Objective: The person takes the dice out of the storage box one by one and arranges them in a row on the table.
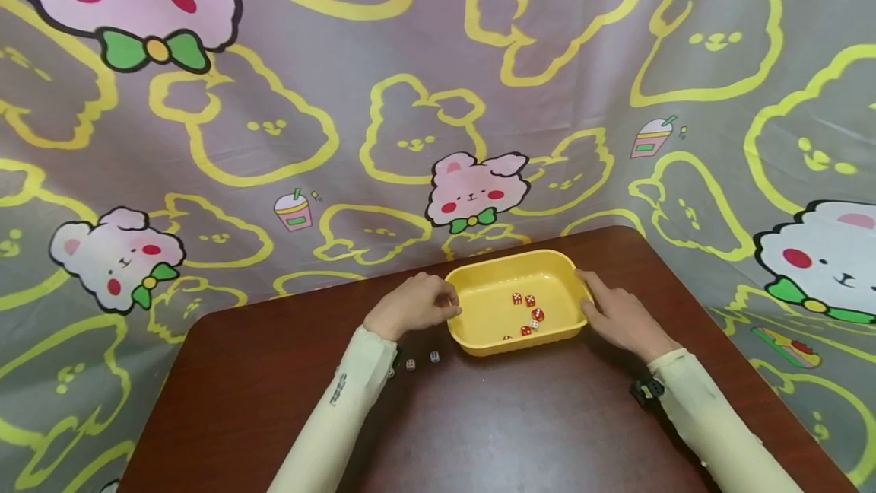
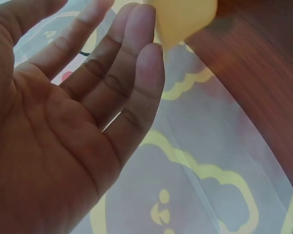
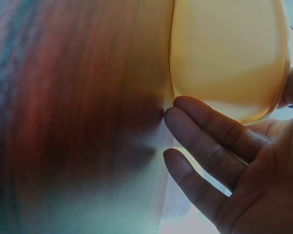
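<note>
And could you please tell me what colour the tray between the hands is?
The tray is yellow and shows best in the head view.

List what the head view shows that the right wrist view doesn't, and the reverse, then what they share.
Only the head view: the left hand, red dice with a white one in the tray, and pale dice on the table near the left wrist.
Only the right wrist view: the palm side of the right hand, its fingers by the tray's end.
Both: the yellow tray, the right hand and part of the brown table.
</note>
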{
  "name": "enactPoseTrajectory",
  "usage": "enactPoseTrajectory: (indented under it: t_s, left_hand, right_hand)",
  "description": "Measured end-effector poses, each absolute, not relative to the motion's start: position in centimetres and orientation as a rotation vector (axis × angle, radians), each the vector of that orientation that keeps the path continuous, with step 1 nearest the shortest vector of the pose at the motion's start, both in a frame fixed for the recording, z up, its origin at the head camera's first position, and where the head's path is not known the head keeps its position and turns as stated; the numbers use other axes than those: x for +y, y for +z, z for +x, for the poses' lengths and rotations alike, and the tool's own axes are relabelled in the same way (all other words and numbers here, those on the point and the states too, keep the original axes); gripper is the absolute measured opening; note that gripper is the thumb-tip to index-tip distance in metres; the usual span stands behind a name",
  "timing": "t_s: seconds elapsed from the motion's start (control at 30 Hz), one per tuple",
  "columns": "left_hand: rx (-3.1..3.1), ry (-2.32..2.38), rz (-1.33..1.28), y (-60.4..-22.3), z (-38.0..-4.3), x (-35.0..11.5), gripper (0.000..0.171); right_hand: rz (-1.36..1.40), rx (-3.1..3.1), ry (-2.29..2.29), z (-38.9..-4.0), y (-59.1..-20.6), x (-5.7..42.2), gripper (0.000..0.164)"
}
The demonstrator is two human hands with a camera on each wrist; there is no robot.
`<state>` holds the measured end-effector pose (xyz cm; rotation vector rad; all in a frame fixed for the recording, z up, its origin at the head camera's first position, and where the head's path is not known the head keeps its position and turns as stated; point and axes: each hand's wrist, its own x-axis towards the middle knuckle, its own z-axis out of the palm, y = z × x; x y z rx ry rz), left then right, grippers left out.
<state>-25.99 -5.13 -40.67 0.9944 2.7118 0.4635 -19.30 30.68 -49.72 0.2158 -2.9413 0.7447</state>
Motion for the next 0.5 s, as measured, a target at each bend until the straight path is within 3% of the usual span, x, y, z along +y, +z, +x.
enactPoseTrajectory:
  t_s: [0.5]
  left_hand:
    - [2.692, 0.42, 0.956, -40.3, -26.9, -3.4, 0.017]
  right_hand:
    - [0.226, -2.939, 0.749, -19.1, -49.6, 30.6, 0.054]
